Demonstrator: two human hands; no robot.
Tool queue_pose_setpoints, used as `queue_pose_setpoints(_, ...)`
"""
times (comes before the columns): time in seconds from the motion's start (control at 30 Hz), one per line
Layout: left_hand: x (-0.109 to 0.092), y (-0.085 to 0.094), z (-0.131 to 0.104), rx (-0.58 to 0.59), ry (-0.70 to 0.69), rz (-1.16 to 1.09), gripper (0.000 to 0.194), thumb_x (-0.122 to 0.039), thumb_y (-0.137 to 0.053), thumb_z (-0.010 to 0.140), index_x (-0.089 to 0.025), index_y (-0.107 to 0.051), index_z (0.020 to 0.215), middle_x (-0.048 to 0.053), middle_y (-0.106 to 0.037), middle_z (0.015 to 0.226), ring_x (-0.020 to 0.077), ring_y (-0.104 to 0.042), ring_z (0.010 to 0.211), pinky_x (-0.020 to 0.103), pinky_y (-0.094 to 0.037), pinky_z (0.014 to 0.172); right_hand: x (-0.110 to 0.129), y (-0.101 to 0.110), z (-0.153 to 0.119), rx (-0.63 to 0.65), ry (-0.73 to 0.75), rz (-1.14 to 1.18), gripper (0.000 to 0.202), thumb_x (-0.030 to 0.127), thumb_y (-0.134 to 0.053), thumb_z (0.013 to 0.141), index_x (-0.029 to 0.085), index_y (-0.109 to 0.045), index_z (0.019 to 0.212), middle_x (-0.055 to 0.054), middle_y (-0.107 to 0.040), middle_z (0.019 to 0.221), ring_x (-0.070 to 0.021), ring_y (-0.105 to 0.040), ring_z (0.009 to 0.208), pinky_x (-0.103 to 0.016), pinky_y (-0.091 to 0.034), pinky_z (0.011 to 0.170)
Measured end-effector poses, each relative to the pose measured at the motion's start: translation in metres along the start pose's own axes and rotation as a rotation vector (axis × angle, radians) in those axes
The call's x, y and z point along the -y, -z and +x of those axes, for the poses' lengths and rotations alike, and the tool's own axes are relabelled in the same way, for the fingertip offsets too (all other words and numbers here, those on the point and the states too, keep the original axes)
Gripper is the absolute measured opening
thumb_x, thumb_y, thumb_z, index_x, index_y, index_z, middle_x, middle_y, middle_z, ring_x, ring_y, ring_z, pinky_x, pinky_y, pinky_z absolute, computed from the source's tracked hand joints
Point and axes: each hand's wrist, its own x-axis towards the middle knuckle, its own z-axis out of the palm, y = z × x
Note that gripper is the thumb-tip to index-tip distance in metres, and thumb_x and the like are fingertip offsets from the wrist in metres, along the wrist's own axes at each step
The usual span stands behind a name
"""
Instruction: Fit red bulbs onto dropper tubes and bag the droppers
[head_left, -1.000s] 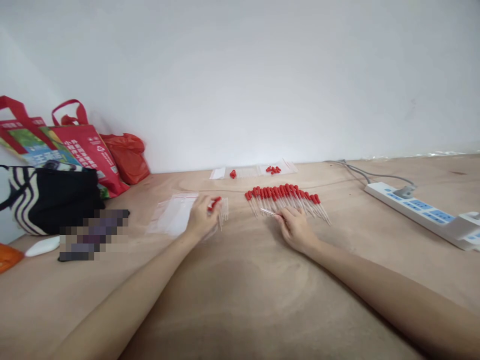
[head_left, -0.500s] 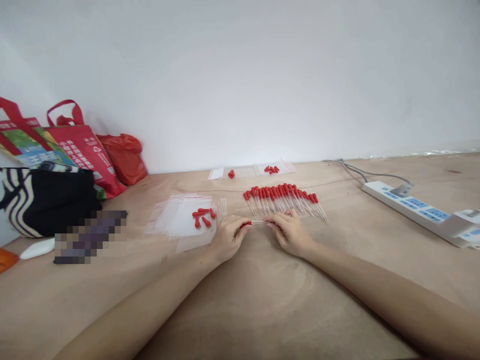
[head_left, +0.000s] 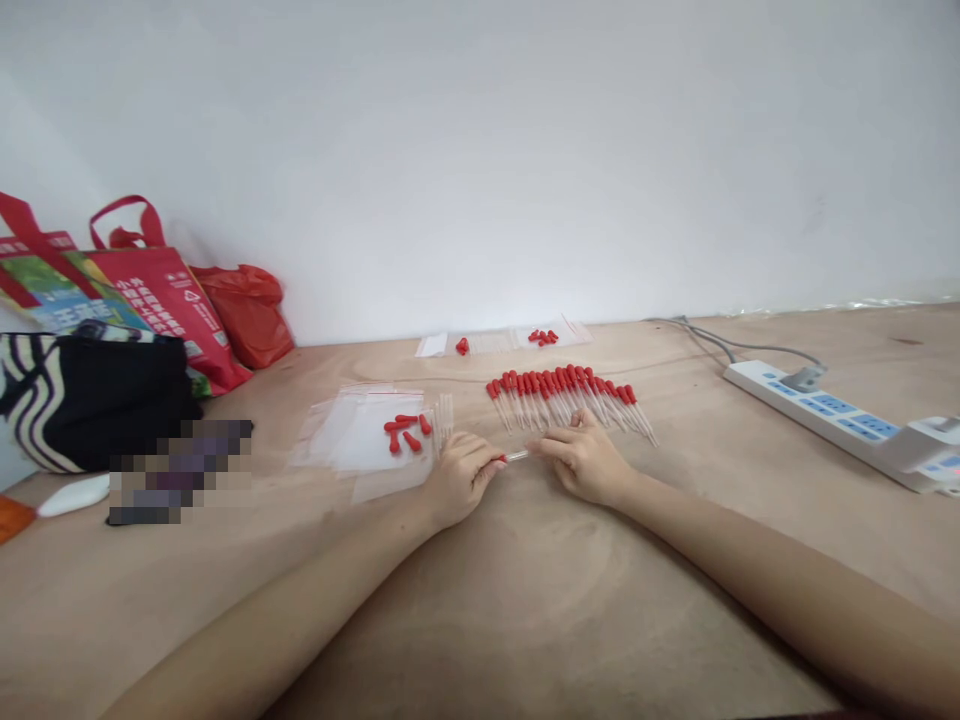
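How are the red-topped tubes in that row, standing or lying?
Lying down: the red-topped tubes rest side by side on the table, red ends toward the wall.

Red bulb [head_left: 502, 459] and clear tube [head_left: 517, 456], end to end
Mostly hidden, the bulb shows a red tip; the slim tube extends rightward from it, slanting slightly upward, just below the view's middle.

Printed shopping bags [head_left: 154, 300] with red handles stand at left by the pale wall [head_left: 525, 150], a red plastic bag [head_left: 249, 315] beside them. In front sits a black bag [head_left: 124, 400] with wavy cream stripes; near it lie a pixelated dark object [head_left: 184, 470], a white rounded object [head_left: 75, 495] and an orange object [head_left: 13, 519]. At right, a white power strip [head_left: 787, 399] carries a gray plug [head_left: 805, 377] and a white adapter [head_left: 922, 450].
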Motion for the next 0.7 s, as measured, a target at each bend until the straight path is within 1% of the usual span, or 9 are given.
queue_pose_setpoints(0.07,0.001,-0.001,0.000,0.020,-0.032,0.021,0.025,-0.025,-0.036,0.087,-0.018,-0.058,0.077,0.004,-0.063,0.073,0.0156,-0.055,0.069,0.033,-0.039,0.075,0.000,0.001,0.000,-0.019,0.048,-0.065,0.032,0.005,-0.036,0.072,0.019,-0.063,0.081,-0.003,-0.061,0.070,-0.0114,-0.046,0.060,-0.031,-0.020,0.070)
queue_pose_setpoints(0.17,0.002,-0.002,-0.001,0.020,-0.073,0.042,0.025,-0.024,-0.035,0.087,-0.018,-0.057,0.078,0.003,-0.062,0.073,0.0146,-0.054,0.067,0.033,-0.037,0.077,0.002,0.000,-0.001,-0.049,0.074,-0.105,0.030,0.006,-0.036,0.072,0.018,-0.063,0.078,-0.002,-0.059,0.067,-0.0110,-0.043,0.057,-0.031,-0.020,0.068)
queue_pose_setpoints(0.3,0.001,-0.002,-0.002,-0.013,-0.099,0.067,0.024,-0.024,-0.036,0.087,-0.017,-0.056,0.076,0.002,-0.061,0.070,0.0130,-0.054,0.065,0.034,-0.035,0.082,0.004,-0.003,-0.002,-0.120,0.097,-0.112,0.027,0.008,-0.037,0.072,0.017,-0.063,0.077,-0.001,-0.055,0.060,-0.0104,-0.037,0.052,-0.030,-0.019,0.064)
queue_pose_setpoints(0.4,-0.001,-0.001,-0.002,-0.014,-0.121,0.072,0.023,-0.023,-0.036,0.086,-0.017,-0.055,0.075,0.002,-0.060,0.069,0.0124,-0.053,0.064,0.034,-0.034,0.083,0.005,-0.005,-0.003,-0.159,0.132,-0.076,0.026,0.007,-0.037,0.071,0.016,-0.062,0.074,-0.001,-0.054,0.057,-0.0100,-0.033,0.050,-0.029,-0.018,0.063)
queue_pose_setpoints(0.53,-0.004,0.000,-0.002,0.007,-0.169,0.066,0.018,-0.022,-0.038,0.085,-0.016,-0.053,0.077,0.002,-0.060,0.070,0.0127,-0.052,0.065,0.033,-0.034,0.082,0.008,-0.006,-0.003,-0.131,0.131,0.029,0.025,0.009,-0.038,0.073,0.017,-0.061,0.076,0.000,-0.056,0.061,-0.0097,-0.035,0.050,-0.029,-0.018,0.063)
queue_pose_setpoints(0.7,-0.005,0.000,-0.002,0.025,-0.190,0.073,0.018,-0.021,-0.038,0.084,-0.016,-0.053,0.076,0.001,-0.060,0.068,0.0123,-0.051,0.064,0.033,-0.033,0.083,0.014,-0.009,-0.003,-0.071,0.080,0.090,0.023,0.011,-0.039,0.076,0.016,-0.061,0.079,-0.001,-0.058,0.064,-0.0096,-0.037,0.053,-0.029,-0.017,0.064)
